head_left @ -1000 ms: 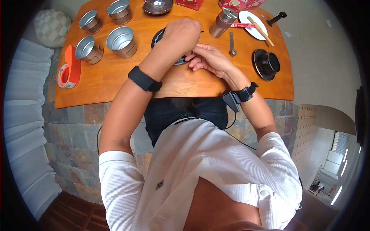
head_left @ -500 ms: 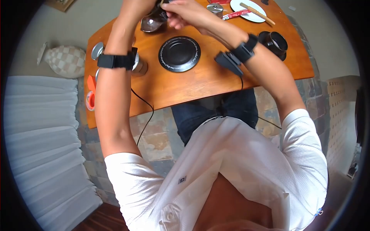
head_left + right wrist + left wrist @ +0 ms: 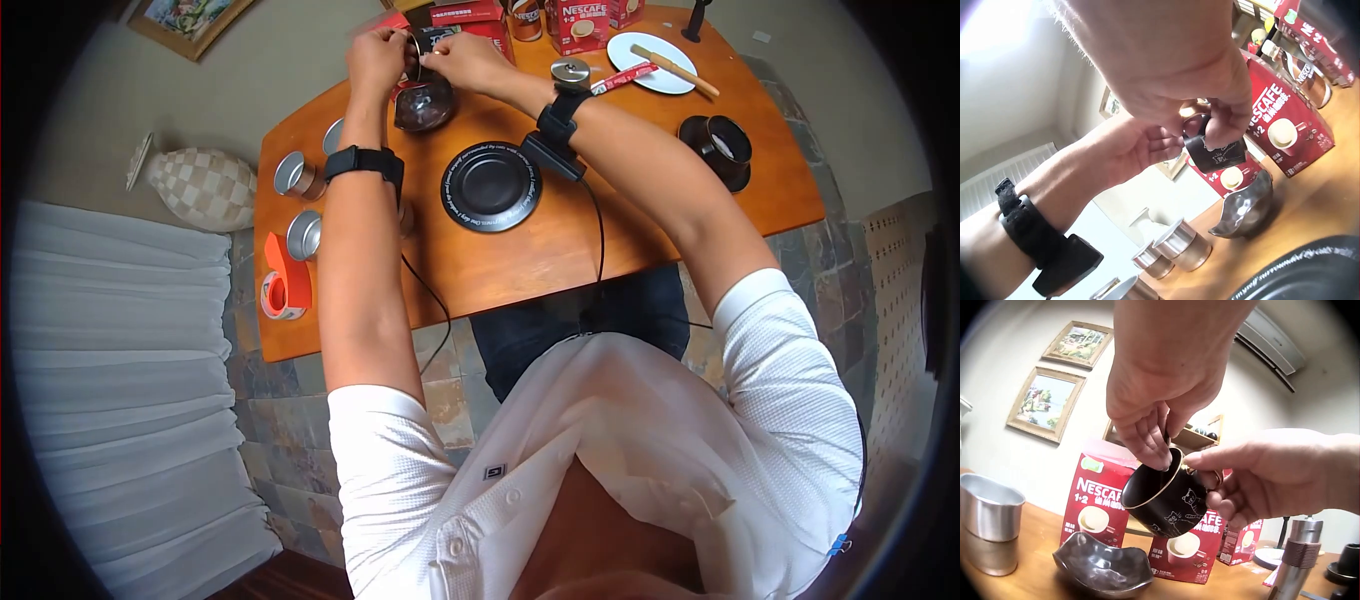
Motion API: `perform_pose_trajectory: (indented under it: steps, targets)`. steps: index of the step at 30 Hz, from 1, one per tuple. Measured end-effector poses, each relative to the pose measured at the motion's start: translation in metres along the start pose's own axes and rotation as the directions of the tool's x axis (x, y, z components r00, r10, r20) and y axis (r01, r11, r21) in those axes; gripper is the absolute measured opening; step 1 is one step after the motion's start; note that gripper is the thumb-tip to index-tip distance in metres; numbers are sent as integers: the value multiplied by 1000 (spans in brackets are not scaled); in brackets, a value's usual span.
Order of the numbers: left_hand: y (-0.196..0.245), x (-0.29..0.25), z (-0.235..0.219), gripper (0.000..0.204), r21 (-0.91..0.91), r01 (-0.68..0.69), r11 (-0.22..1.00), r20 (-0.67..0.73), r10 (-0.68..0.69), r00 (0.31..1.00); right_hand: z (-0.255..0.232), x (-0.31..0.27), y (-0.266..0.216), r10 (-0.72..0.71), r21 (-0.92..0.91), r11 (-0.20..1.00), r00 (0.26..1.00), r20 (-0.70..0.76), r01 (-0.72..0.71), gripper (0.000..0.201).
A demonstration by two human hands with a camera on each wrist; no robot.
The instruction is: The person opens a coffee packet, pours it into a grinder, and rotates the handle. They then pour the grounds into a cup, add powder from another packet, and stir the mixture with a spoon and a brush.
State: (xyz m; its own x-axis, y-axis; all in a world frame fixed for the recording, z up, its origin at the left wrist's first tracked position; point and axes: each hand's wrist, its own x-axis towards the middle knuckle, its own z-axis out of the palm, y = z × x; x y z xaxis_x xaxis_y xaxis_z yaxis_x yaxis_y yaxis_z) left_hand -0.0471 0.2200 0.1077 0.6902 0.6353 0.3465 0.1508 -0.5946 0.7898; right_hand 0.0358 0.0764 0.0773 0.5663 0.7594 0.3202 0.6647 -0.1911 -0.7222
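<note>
A black mug point(image 3: 1169, 503) with a gold rim and cat drawings is held tilted in the air, above a dark wavy-rimmed bowl point(image 3: 427, 105). My right hand point(image 3: 468, 65) pinches the mug by its handle side, thumb at the rim. From above, my left hand point(image 3: 1160, 394) reaches to the mug's mouth, fingers pinched together round a thin dark stick-like handle point(image 3: 1167, 435). Its lower end is hidden in the mug. A black plate point(image 3: 490, 187) with white lettering lies bare on the table nearer my body.
Red Nescafe boxes point(image 3: 583, 28) stand behind the bowl. Metal cups point(image 3: 290, 173) and an orange tape dispenser point(image 3: 288, 280) are at left. At right are a coffee grinder point(image 3: 570, 71), a white plate point(image 3: 622, 45) with a wooden-handled brush point(image 3: 680, 73), and another black cup point(image 3: 722, 140).
Both hands have moved forward from over the black plate to above the bowl, carrying the mug. The plate is now uncovered, and the head view has shifted.
</note>
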Motion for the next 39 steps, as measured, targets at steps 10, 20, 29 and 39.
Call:
perform_pose_trajectory:
  steps: [10,20,29,39]
  targets:
    - [-23,-14,12,20,-165,131,978,20,-129,991,20,-8,-4,29,-139,990,998,-54,-36,32]
    - [-27,-28,5,18,-383,175,907,52,-168,984,13,-23,-8,-31,-198,980,999,-29,24,31]
    - [-13,-30,1,17,-321,185,929,88,-165,982,11,-23,-2,-122,-194,975,991,-54,109,25]
    - [-5,-35,1,17,-318,180,931,61,-170,984,4,-21,-5,-153,-256,957,988,-31,140,25]
